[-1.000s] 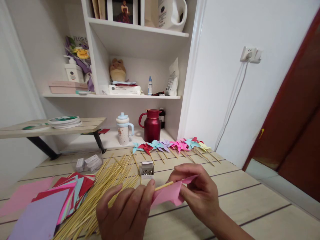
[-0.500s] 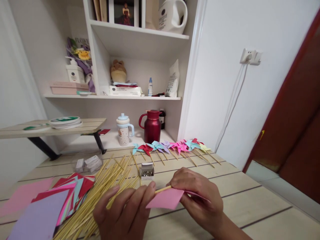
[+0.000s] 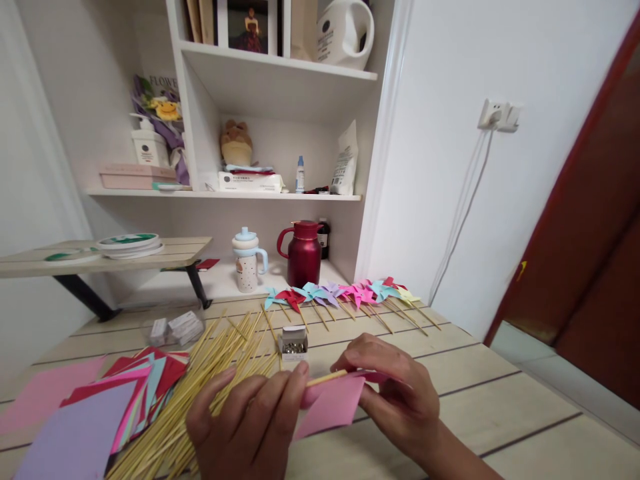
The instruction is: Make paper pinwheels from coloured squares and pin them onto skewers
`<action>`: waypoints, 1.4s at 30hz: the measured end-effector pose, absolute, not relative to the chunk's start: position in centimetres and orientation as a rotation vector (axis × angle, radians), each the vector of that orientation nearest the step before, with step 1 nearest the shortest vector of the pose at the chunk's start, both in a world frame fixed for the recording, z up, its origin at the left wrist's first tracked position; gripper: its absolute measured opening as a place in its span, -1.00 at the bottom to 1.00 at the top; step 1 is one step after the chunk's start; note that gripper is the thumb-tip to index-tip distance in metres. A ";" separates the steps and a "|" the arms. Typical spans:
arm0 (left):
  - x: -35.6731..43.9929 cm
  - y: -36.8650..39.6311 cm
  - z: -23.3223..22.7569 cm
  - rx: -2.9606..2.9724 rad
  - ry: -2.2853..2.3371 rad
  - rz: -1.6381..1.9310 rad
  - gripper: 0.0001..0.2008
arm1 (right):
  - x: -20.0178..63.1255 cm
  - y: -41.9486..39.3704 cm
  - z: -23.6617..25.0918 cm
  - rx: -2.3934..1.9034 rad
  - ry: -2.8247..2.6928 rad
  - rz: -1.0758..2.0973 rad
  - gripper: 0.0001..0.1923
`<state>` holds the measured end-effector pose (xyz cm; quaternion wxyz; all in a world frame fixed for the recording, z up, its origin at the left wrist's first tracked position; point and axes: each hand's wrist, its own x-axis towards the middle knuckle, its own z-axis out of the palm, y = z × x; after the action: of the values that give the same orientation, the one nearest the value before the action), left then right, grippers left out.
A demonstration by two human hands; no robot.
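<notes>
Two hands: your left hand (image 3: 245, 427) and right hand (image 3: 395, 393) meet low over the table (image 3: 500, 393).
Grip: fingers of both pinched shut on a pink paper (image 3: 333, 403) and a wooden stick (image 3: 326, 378).
Just behind: a small box of pins (image 3: 293, 343) stands close beyond your knuckles.
Left side: loose bamboo sticks (image 3: 210, 380) and a stack of coloured paper (image 3: 100, 413).
Far edge: a row of finished pinwheels (image 3: 345, 293), with a red flask (image 3: 303, 252) behind.

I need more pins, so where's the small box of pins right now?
The box of pins sits mid-table in the head view, just beyond both hands, right of the bamboo sticks and before the row of finished pinwheels.
</notes>
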<state>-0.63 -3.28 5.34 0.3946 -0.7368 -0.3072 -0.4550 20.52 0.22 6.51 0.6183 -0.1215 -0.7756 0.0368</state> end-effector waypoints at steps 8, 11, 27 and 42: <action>-0.7 -3.7 5.3 -1.879 -0.765 -1.090 -0.73 | 20.5 0.0 6.9 -0.273 -1.768 0.108 -0.92; -0.5 -4.0 5.4 -1.885 -0.786 -1.085 -0.73 | 20.4 0.0 7.0 -0.245 -1.772 0.129 -0.93; -1.0 -3.7 5.6 -1.905 -0.715 -0.988 -0.73 | 20.6 0.0 6.9 -0.228 -1.802 0.082 -0.85; 0.2 -3.7 5.3 -1.864 -0.841 -1.176 -0.72 | 20.5 -0.3 7.2 -0.372 -1.823 0.050 -0.81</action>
<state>0.22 -3.72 5.32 0.3812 -0.7305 -0.3296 -0.4609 20.54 -0.31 7.23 0.5974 -0.1602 -0.7855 0.0216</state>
